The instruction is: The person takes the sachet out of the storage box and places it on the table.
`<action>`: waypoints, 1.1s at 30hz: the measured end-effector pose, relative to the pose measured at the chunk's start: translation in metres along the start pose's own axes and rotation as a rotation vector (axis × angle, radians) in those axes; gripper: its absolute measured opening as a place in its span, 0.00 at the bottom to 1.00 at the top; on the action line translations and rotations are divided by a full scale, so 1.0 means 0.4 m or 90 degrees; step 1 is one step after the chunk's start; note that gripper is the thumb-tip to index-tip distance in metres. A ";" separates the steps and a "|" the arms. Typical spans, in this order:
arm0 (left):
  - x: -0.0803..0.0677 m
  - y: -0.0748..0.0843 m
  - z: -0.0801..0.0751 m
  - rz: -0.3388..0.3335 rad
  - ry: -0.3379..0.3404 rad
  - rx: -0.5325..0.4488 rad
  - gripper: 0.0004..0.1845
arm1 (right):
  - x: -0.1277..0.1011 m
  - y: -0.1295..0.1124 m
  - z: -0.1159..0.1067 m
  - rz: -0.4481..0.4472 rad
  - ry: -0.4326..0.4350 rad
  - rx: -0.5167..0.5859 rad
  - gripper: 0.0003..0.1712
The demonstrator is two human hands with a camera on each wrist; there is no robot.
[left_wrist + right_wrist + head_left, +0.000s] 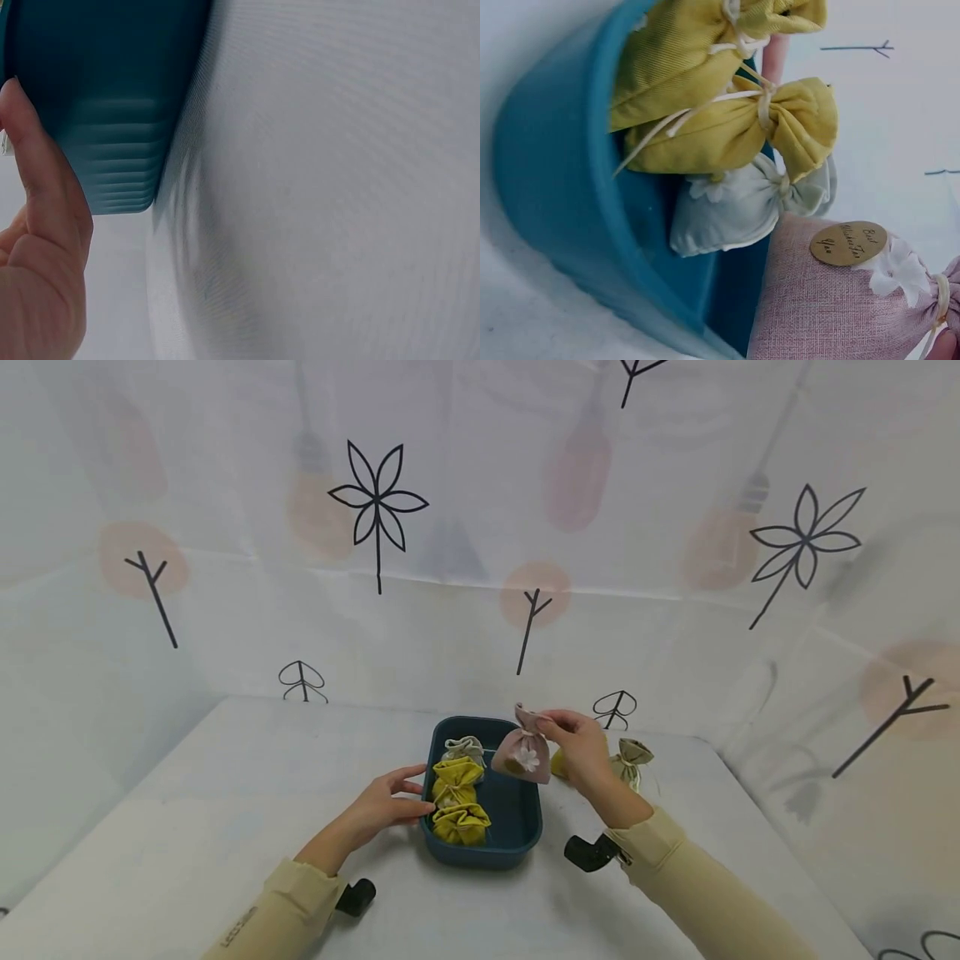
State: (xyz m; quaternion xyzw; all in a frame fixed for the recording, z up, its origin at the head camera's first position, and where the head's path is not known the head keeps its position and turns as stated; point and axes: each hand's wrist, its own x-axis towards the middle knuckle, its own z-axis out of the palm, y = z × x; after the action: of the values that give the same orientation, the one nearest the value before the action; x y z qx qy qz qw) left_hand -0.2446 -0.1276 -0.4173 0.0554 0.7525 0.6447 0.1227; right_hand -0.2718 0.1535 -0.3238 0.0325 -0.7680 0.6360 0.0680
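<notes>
Three pouches lay in a row along the left side of my blue bin [483,857]: a pale grey pouch [465,748] at the far end, a middle yellow pouch [456,782], and a near yellow pouch [461,827]. My right hand [587,750] pinched the gathered neck of a pink pouch [519,745] and held it, neck up, over the right portion of the bin. I could not tell whether its base touched the bin. My left hand [382,806] rested against the bin's left side, fingers extended, thumb tip at the rim.

Head view: only this view gave the full layout on the white table [187,827]. An olive pouch [632,756] sat right of the bin, beyond my right hand; a yellow object [557,763] was mostly hidden by that hand.

Right wrist view: this view resolved the pink pouch's oval brown label [847,244], with lettering that began "Best", and the white flower [900,274] beside it. Pale cords tied the yellow pouches at their necks.

Left wrist view: this view exposed the ridges [124,165] on the bin's outer wall, a surface concealed from the head camera.
</notes>
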 end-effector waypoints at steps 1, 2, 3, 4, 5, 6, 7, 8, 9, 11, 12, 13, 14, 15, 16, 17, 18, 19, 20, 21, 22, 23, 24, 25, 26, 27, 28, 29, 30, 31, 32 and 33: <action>0.000 0.000 0.000 0.000 0.000 0.001 0.41 | -0.004 0.002 -0.005 0.000 0.002 0.002 0.14; 0.001 0.000 0.001 0.000 0.001 0.002 0.41 | -0.007 0.004 -0.010 -0.001 0.002 0.003 0.14; 0.001 0.000 0.001 0.000 0.002 0.002 0.41 | -0.011 0.005 -0.016 -0.001 0.003 0.002 0.14; 0.001 0.000 0.001 -0.001 0.002 0.003 0.41 | -0.014 0.006 -0.021 -0.001 0.003 0.004 0.15; 0.001 0.000 0.002 -0.001 0.003 0.004 0.41 | -0.018 0.007 -0.027 -0.002 0.001 0.006 0.15; 0.001 0.001 0.002 -0.001 0.003 0.005 0.41 | -0.021 0.007 -0.034 -0.004 -0.001 0.005 0.15; 0.001 0.001 0.002 -0.002 0.004 0.005 0.41 | -0.024 0.006 -0.040 -0.002 -0.001 0.008 0.16; 0.001 0.001 0.003 -0.002 0.004 0.005 0.41 | -0.027 0.006 -0.046 -0.002 -0.001 0.008 0.16; 0.001 0.001 0.003 -0.002 0.004 0.005 0.41 | -0.030 0.006 -0.052 0.001 0.001 0.008 0.17; 0.002 0.001 0.003 -0.003 0.004 0.003 0.41 | -0.035 0.006 -0.065 0.009 0.004 0.007 0.18; 0.002 0.002 0.004 -0.003 0.003 0.003 0.41 | -0.037 0.006 -0.072 0.013 0.008 0.001 0.18; 0.002 0.002 0.004 -0.003 0.003 0.002 0.41 | -0.039 0.007 -0.078 0.017 0.011 -0.004 0.19; 0.001 0.003 0.004 -0.003 0.003 0.003 0.41 | -0.041 0.008 -0.085 0.019 0.015 -0.009 0.19; 0.001 0.003 0.003 -0.003 0.003 0.002 0.41 | -0.044 0.009 -0.091 0.021 0.018 -0.017 0.19; 0.001 0.004 0.003 -0.003 0.003 0.002 0.41 | -0.046 0.011 -0.097 0.022 0.023 -0.024 0.19; 0.001 0.004 0.003 -0.004 0.004 0.002 0.40 | -0.048 0.013 -0.103 0.019 0.026 -0.030 0.19; 0.000 0.005 0.003 -0.003 0.004 0.002 0.40 | -0.050 0.015 -0.108 0.016 0.028 -0.029 0.19; -0.001 0.005 0.003 -0.003 0.004 0.002 0.41 | -0.051 0.017 -0.113 0.014 0.030 -0.024 0.20; -0.001 0.006 0.003 -0.003 0.003 0.002 0.40 | -0.053 0.020 -0.117 0.013 0.033 -0.018 0.20; -0.001 0.006 0.002 -0.004 0.004 0.002 0.40 | -0.054 0.023 -0.121 0.012 0.035 -0.016 0.20; -0.001 0.006 0.002 -0.004 0.003 0.002 0.40 | -0.054 0.027 -0.126 0.011 0.038 -0.013 0.19; -0.001 0.007 0.002 -0.004 0.003 0.002 0.40 | -0.055 0.031 -0.130 0.010 0.039 -0.009 0.19; -0.001 0.007 0.002 -0.004 0.003 0.003 0.40 | -0.055 0.035 -0.134 0.008 0.041 -0.004 0.19; -0.001 0.007 0.002 -0.005 0.004 0.003 0.40 | -0.055 0.039 -0.138 0.008 0.045 -0.004 0.18; 0.000 0.006 0.002 -0.005 0.005 0.003 0.40 | -0.054 0.044 -0.141 0.002 0.048 -0.004 0.18; 0.001 0.006 0.002 -0.006 0.005 0.003 0.41 | -0.053 0.050 -0.145 0.000 0.050 -0.002 0.18; 0.001 0.005 0.002 -0.007 0.005 0.002 0.41 | -0.053 0.055 -0.149 0.001 0.052 0.002 0.17; 0.001 0.005 0.003 -0.008 0.006 0.001 0.41 | -0.054 0.060 -0.152 0.005 0.053 0.004 0.18; 0.002 0.005 0.003 -0.008 0.008 0.001 0.41 | -0.054 0.065 -0.154 0.007 0.055 0.006 0.18; 0.002 0.005 0.003 -0.009 0.008 0.001 0.40 | -0.054 0.070 -0.156 0.010 0.058 0.005 0.18; 0.002 0.004 0.003 -0.008 0.007 0.000 0.40 | -0.055 0.075 -0.159 0.012 0.057 0.004 0.18; 0.002 0.004 0.003 -0.008 0.007 0.000 0.40 | -0.056 0.080 -0.160 0.016 0.061 0.003 0.18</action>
State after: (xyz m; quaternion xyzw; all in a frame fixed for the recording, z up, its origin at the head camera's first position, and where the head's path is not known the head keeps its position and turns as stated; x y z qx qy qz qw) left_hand -0.2451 -0.1261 -0.4158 0.0475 0.7535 0.6441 0.1228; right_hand -0.2501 0.2217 -0.3464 -0.0073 -0.7627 0.6394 0.0967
